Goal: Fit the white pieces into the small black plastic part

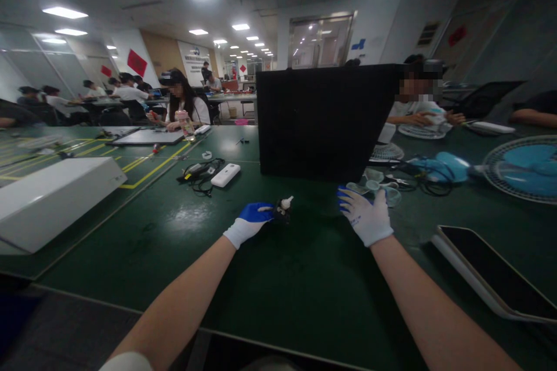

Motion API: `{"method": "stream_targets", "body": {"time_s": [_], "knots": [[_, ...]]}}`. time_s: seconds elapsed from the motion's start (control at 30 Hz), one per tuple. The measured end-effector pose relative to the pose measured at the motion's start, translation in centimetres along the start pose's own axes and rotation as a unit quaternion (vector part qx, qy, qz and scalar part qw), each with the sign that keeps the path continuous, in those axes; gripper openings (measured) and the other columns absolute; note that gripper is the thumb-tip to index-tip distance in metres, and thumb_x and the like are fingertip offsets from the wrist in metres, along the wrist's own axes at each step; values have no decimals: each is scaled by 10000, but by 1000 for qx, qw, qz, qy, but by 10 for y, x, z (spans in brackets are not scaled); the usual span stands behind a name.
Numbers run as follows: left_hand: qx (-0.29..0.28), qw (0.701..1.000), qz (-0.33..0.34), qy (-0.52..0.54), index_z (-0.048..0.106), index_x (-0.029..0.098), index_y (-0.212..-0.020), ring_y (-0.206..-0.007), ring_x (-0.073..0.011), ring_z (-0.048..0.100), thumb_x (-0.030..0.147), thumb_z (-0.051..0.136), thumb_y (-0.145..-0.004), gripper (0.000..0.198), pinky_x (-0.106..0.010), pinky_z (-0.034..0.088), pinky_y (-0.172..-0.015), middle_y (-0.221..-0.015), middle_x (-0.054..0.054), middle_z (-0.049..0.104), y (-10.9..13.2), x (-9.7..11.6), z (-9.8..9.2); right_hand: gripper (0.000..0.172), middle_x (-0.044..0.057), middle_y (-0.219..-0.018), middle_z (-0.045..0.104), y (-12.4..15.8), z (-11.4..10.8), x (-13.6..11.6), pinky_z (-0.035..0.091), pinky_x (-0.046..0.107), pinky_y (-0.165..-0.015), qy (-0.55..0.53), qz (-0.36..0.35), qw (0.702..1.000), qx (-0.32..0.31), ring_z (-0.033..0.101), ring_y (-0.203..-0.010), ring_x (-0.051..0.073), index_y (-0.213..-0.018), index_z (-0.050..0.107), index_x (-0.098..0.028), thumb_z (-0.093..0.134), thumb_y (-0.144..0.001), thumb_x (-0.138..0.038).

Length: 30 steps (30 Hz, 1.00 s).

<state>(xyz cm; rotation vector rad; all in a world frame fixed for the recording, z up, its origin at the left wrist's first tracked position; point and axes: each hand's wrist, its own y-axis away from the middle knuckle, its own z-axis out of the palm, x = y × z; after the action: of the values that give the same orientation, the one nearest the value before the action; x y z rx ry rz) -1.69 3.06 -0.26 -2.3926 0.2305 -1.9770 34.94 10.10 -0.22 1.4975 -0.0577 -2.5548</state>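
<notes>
On the green table [270, 278]: both gloved hands are out in front, bare forearms, well apart from each other.
Left hand [249, 223]: white glove with blue fingertips, grip clamped on a small black part [282, 211] with a white nub on top. It's held low over the table, pretty much dead centre.
Right hand [365, 215]: same kind of glove, palm down, fingers loose and spread, nothing in its grip. Fingertips are right by some clear plastic blades [380, 190]; can't tell if they touch.
Black panel [324, 122]: stands upright just behind both hands.
Blue fan [524, 168]: at the far right, with a blue motor housing [444, 167] between it and the clear blades.
Dark-screened tablet [491, 272]: flat, right of the right forearm.
White remote [225, 175]: left of the panel, beside a black cable [195, 174].
White box [52, 197]: far left.
Other people: seated at tables further back.
</notes>
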Motion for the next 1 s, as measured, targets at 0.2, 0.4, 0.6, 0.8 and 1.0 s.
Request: {"method": "stream_targets", "body": {"time_s": [0.2, 0.4, 0.6, 0.8, 1.0], "knots": [[-2, 1000, -3, -5, 790, 157, -967, -995, -261, 730, 280, 849, -720, 282, -459, 541, -1010, -996, -95, 799, -2, -8, -1, 955, 143, -1149, 749, 2, 4, -1, 625, 411, -716, -11, 8, 1000, 21, 718, -935, 286, -1210, 713, -226, 85, -861, -856], [-25, 999, 9, -37, 785, 175, -1035, -1050, -265, 722, 272, 769, -805, 250, -473, 511, -1055, -1091, -99, 786, -5, -17, -5, 943, 143, -1236, 721, 2, 3, 0, 622, 431, -782, -8, 7, 1000, 22, 694, -1056, 298, -1227, 702, -242, 96, -855, -862], [-17, 999, 10, -32, 785, 179, -1026, -1053, -267, 722, 281, 783, -789, 258, -481, 504, -1065, -1087, -98, 785, -5, -18, -5, 914, 151, -1232, 722, 3, 5, 0, 623, 462, -770, -10, 0, 1000, 24, 690, -1069, 321, -1307, 652, -249, 137, -859, -857], [-33, 999, 8, -37, 785, 169, -1039, -1052, -273, 719, 337, 762, -809, 285, -464, 532, -1013, -1121, -120, 775, -1, -11, -6, 956, 163, -1156, 743, 4, 9, -1, 620, 412, -731, -5, 1, 999, 32, 710, -975, 299, -1259, 680, -215, 87, -862, -851], [-37, 999, 26, -15, 782, 152, -1052, -1054, -272, 715, 372, 758, -805, 331, -461, 535, -1001, -1105, -123, 777, -4, -22, -6, 967, 166, -1054, 759, 6, 8, -1, 607, 386, -663, -4, -17, 1000, 4, 719, -822, 277, -1252, 684, -189, 87, -866, -846]]}}
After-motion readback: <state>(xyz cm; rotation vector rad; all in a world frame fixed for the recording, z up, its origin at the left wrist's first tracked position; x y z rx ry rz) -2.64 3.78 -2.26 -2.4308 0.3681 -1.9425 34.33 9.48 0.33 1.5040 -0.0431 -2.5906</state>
